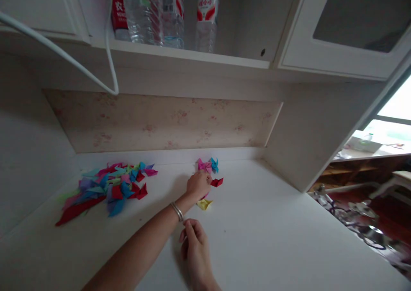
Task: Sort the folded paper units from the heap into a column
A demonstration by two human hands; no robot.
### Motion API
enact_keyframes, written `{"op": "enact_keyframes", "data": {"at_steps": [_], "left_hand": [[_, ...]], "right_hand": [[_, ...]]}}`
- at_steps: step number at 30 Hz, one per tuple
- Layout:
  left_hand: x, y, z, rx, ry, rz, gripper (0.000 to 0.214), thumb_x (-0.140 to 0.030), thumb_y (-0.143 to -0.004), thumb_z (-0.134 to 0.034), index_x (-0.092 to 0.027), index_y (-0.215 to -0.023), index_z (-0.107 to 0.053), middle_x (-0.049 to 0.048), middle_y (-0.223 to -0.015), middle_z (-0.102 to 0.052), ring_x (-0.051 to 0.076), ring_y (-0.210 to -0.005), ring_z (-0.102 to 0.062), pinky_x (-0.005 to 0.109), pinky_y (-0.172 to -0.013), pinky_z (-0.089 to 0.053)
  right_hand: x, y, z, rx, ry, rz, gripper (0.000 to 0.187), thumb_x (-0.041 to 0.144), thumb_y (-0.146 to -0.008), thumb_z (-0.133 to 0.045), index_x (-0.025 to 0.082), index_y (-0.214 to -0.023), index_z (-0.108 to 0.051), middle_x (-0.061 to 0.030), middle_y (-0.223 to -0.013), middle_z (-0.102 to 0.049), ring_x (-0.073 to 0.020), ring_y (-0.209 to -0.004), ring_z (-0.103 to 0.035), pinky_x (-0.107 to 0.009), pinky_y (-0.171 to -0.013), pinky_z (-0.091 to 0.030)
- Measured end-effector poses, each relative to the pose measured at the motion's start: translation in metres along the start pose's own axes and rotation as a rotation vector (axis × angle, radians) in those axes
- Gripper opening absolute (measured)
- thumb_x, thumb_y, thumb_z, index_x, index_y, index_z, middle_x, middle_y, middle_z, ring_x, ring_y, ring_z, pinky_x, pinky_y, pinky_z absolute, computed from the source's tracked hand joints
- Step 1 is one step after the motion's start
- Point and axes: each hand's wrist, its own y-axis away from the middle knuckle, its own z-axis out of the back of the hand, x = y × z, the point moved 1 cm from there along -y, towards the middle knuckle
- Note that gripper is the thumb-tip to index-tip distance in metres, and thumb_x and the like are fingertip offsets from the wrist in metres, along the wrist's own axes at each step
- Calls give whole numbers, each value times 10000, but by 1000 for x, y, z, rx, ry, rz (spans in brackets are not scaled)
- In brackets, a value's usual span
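My left hand [199,185], wearing a silver bangle, reaches to the middle of the white surface. Its fingers are closed at the left end of a red folded paper piece [217,182] and appear to pinch it. Just behind lie a pink paper pinwheel [204,166] and a blue paper pinwheel [214,165]. In front of the hand is a yellow folded paper piece [204,204], with a bit of purple paper [206,195] partly hidden beside it. My right hand [196,248] hangs nearer me, below the left wrist, fingers curled in, with nothing visible in them.
A heap of colourful folded papers [112,186] spreads over the left of the white surface [257,231]. Overhead, a shelf [237,60] carries several plastic bottles [207,21]. A white cable [73,68] dangles at upper left. A side panel [302,132] stands at right.
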Motion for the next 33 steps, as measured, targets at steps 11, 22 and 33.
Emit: {"op": "enact_keyframes", "data": {"at_steps": [11,22,33], "left_hand": [[0,-37,-39,121,-117,99,253,-166,-774,-520,-131,-951,-697,151,-980,-699,260,-962,-635,339,-817,-477],[5,-37,-38,138,-124,28,241,-155,-790,-490,-126,-878,-712,170,-926,-704,285,-934,-645,386,-812,-467],[5,-30,-15,103,-67,-6,205,-156,-739,-532,-196,-775,-730,93,-899,-722,249,-895,-649,338,-784,-464]], "right_hand": [[-5,-5,-6,84,170,96,191,278,-847,-483,155,-801,-622,14,-645,-520,-135,-617,-442,-226,-544,-332],[-10,-7,-6,69,149,93,206,339,-838,-514,178,-764,-620,21,-621,-486,-135,-578,-405,-230,-520,-308],[-7,-5,-4,52,175,100,308,468,-830,-545,181,-746,-623,30,-571,-492,-122,-506,-406,-222,-460,-292]]}}
